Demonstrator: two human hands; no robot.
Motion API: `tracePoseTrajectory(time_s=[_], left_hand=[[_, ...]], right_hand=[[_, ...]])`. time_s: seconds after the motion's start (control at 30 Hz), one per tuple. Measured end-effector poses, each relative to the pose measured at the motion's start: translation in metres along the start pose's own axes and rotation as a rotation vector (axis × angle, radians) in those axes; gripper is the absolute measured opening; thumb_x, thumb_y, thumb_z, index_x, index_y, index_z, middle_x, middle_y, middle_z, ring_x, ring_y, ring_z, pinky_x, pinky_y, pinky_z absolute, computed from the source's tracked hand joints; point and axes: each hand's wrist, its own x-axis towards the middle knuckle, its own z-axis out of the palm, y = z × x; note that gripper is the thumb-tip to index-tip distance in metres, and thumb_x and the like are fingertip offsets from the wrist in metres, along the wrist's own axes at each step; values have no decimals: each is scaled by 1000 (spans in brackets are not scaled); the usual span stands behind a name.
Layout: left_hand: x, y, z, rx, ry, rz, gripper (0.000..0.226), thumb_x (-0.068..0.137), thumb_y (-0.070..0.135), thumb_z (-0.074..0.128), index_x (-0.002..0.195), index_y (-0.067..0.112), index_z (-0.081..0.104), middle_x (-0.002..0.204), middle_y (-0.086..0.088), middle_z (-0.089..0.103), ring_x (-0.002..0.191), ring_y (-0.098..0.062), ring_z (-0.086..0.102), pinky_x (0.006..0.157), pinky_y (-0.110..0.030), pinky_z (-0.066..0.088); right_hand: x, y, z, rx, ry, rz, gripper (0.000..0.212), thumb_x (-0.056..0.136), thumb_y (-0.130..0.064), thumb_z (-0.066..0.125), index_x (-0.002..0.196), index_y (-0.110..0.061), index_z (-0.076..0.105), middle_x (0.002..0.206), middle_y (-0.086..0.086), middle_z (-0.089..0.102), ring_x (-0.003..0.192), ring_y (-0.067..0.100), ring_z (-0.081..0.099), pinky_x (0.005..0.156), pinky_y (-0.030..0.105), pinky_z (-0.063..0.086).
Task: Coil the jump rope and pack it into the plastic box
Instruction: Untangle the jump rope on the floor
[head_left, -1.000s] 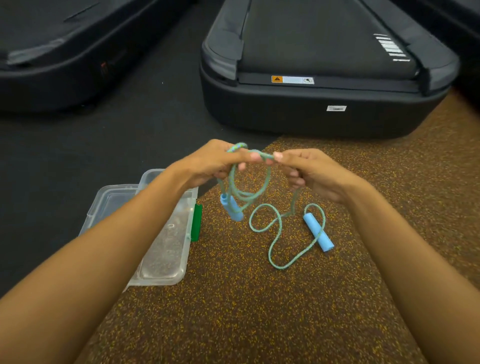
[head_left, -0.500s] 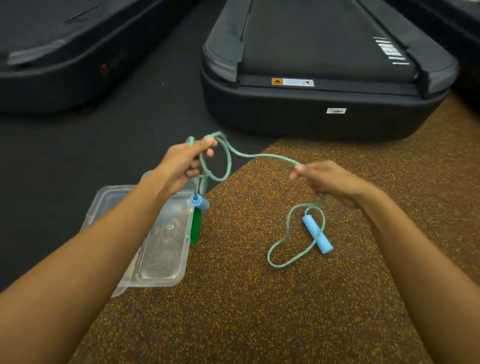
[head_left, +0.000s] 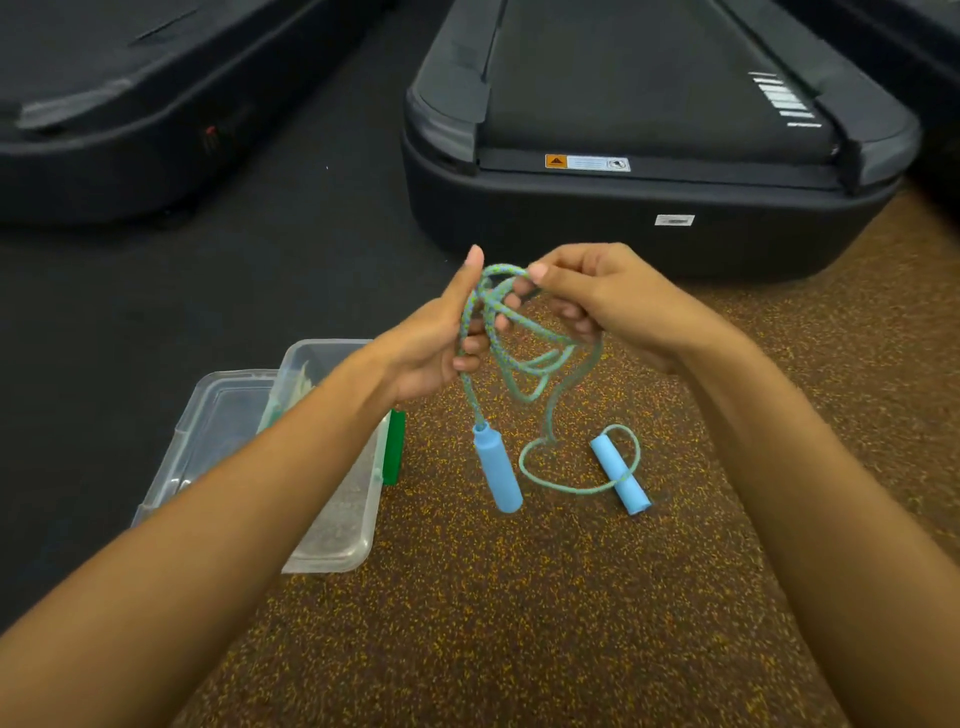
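A green braided jump rope (head_left: 524, 364) hangs in several loops from my left hand (head_left: 441, 343), which grips the bundle with the thumb raised. My right hand (head_left: 608, 301) pinches the rope at the top of the loops, right beside the left hand. One blue handle (head_left: 497, 474) dangles below my left hand. The other blue handle (head_left: 621, 474) lies on the speckled floor with a loop of rope around it. The clear plastic box (head_left: 343, 540) sits open on the floor at the left, partly hidden behind my left forearm.
A clear lid (head_left: 218, 415) lies beside the box, and a green clip (head_left: 394, 453) stands at the box's right edge. A black treadmill (head_left: 649, 156) stands just beyond my hands, another treadmill (head_left: 130, 104) at far left. Brown speckled mat (head_left: 519, 623) covers the floor.
My hands, spread apart half a second ago, have come back together. Another loop has gathered in my left hand, and less rope lies on the floor.
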Motion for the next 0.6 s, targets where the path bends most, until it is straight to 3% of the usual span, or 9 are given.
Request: tracePoseTrajectory(time_s=[0.1,0.2,0.33,0.43,0.53,0.6], left_hand=[[1,2,-5,-1,100,32,39,89,53,46,67,23,53,50,11,43,41,-3,26,40,-15,19],[0,3,-14,-62,182,80,36,90,46,51,62,24,52,47,11,40,41,-3,24,41,-17,15],[1,-6,-26,-41,275,94,35,89,47,53,62,24,52,48,12,40,42,-3,22,42,-18,13],[0,-14,-34,-26,299,68,34,88,47,54,64,23,52,48,11,40,41,-2,23,40,-17,15],[-2,-24,-34,191,264,-17,34,87,47,57,64,22,54,49,10,42,41,-4,22,39,-17,16],[-2,-29,-29,332,221,-57,34,86,48,57,65,22,56,52,9,43,40,-4,22,40,-18,15]], right_hand=[[0,24,-4,27,-38,41,18,92,-24,52,92,-9,59,54,-3,37,47,8,33,50,22,30],[-3,60,-10,43,-199,124,20,86,-35,56,88,-16,62,57,-6,40,54,10,39,60,26,34],[-12,102,-26,272,-222,273,32,92,-25,47,121,-16,56,61,-5,35,55,7,33,57,21,29],[-21,125,-41,407,-168,371,34,88,-24,51,119,-12,57,58,-7,37,51,6,32,53,19,28],[-27,137,-41,109,-191,446,28,90,-27,51,110,-12,63,63,-6,46,60,9,40,60,20,35],[-26,135,-32,-97,-187,428,35,90,-30,52,121,-17,58,91,-1,60,85,15,55,81,28,45]])
